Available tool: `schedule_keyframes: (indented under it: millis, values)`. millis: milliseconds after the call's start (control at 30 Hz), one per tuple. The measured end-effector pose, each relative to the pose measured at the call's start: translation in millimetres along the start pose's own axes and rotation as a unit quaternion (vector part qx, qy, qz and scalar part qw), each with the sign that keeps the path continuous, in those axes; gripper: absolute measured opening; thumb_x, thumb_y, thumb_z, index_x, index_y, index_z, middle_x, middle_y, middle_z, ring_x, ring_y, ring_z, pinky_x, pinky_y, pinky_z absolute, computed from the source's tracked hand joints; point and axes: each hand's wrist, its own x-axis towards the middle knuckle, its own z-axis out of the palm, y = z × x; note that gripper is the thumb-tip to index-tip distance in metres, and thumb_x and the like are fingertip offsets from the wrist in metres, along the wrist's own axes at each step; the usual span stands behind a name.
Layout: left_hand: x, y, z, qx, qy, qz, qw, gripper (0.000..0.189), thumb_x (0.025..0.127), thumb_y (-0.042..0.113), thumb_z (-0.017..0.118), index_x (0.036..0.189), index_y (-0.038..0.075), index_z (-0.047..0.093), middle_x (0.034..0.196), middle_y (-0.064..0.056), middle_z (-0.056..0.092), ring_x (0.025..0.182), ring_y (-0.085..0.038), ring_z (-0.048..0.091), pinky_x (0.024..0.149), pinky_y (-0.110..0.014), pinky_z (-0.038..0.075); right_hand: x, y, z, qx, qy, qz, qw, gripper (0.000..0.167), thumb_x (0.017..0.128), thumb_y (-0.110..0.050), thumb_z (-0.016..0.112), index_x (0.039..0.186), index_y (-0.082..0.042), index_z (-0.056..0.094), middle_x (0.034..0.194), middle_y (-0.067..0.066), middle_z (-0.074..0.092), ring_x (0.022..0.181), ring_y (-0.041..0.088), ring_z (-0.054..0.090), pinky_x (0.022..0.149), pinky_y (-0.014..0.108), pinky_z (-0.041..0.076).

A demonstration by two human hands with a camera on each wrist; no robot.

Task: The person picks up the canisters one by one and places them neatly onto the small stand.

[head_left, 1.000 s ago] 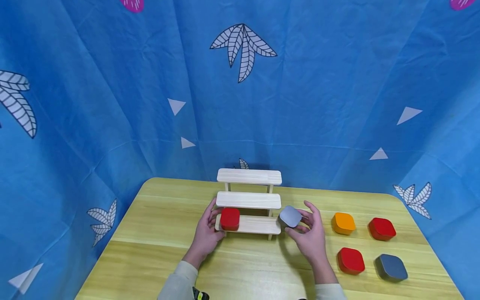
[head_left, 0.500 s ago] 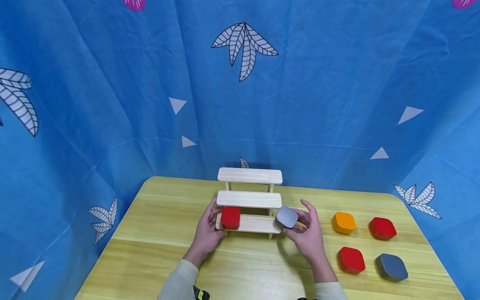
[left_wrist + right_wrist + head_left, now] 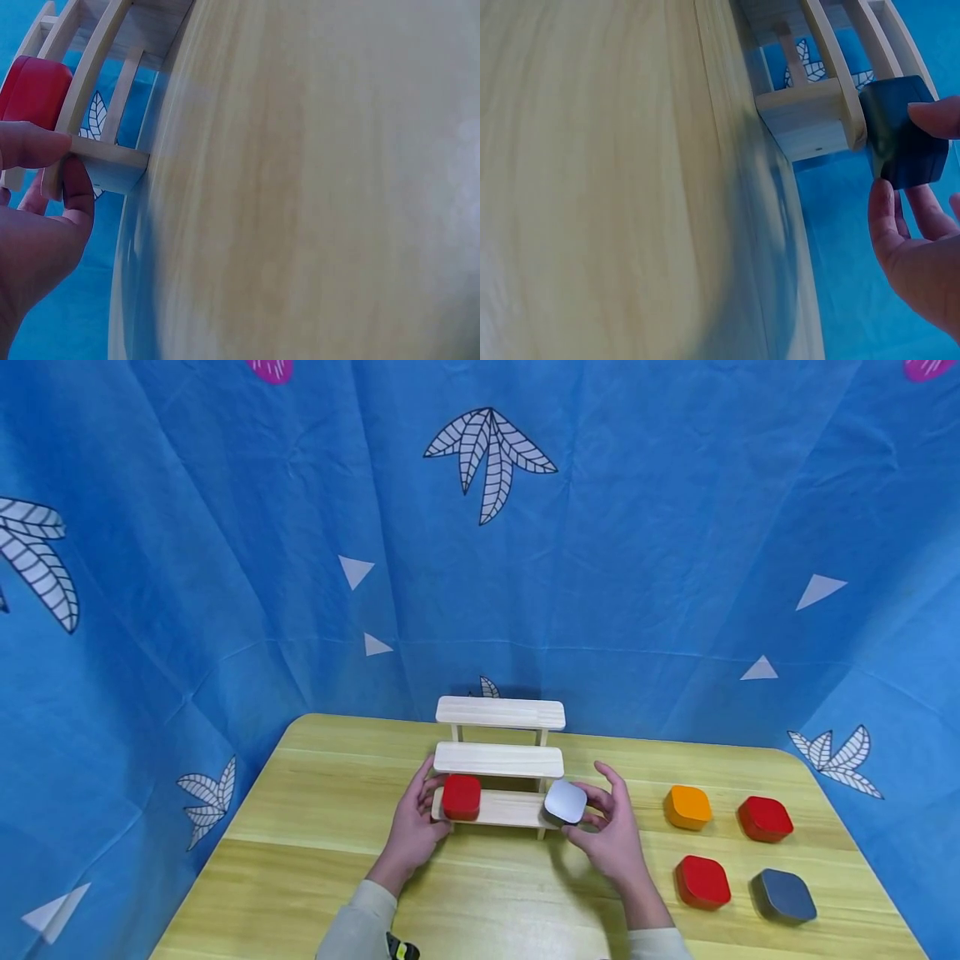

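A three-tier wooden shelf stand stands near the back of the table. On the left of its lowest board sits a red rounded-square box. My left hand pinches the left end of that board between thumb and fingers, just beside the red box, as the left wrist view shows at the board end. With thumb and fingertips, my right hand holds a grey rounded-square box at the right end of the lowest board. In the right wrist view this grey box looks dark and tilted, overlapping the board's end.
On the table to the right lie an orange box, a red box behind, another red box and a dark grey box in front. A blue patterned cloth hangs behind the table.
My right hand has moved a little left with the grey box, from beside the lowest board to over its right end. The left hand keeps its place on the stand.
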Motion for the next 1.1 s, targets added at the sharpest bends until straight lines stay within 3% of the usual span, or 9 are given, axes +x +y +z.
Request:
schedule_keyframes:
  millis: [367, 733, 1100]
  values:
    - [-0.3, -1.3, -0.5, 0.000, -0.007, 0.003, 1.0000, 0.109, 0.072, -0.031, 0.060, 0.160, 0.023, 0.024, 0.143, -0.011, 0.049, 0.123, -0.032, 0.050, 0.087, -0.032, 0.053, 3.0, 4, 6, 0.014, -0.027, -0.007, 0.9995, 0.104, 0.065, 0.027, 0.072, 0.153, -0.005, 0.027, 0.127, 0.023, 0.061, 0.107, 0.026, 0.061, 0.084, 0.032, 0.053]
    - [1.0, -1.8, -1.3, -0.004, -0.010, 0.002, 0.9999, 0.109, 0.073, -0.030, 0.060, 0.160, 0.026, 0.025, 0.145, -0.009, 0.048, 0.123, -0.031, 0.049, 0.091, -0.032, 0.051, 4.9, 1, 9, 0.025, -0.037, -0.006, 0.9990, 0.104, 0.067, 0.028, 0.070, 0.153, -0.009, 0.026, 0.133, 0.024, 0.058, 0.113, 0.034, 0.058, 0.087, 0.030, 0.053]
    - [-1.8, 9.2, 0.6, -0.001, -0.009, -0.004, 1.0000, 0.108, 0.073, -0.031, 0.059, 0.160, 0.022, 0.023, 0.145, -0.012, 0.048, 0.124, -0.033, 0.049, 0.090, -0.034, 0.052, 6.7, 0, 15, 0.032, -0.019, 0.006, 0.9993, 0.104, 0.065, 0.027, 0.074, 0.152, -0.009, 0.030, 0.127, 0.024, 0.056, 0.110, 0.035, 0.055, 0.088, 0.032, 0.052]
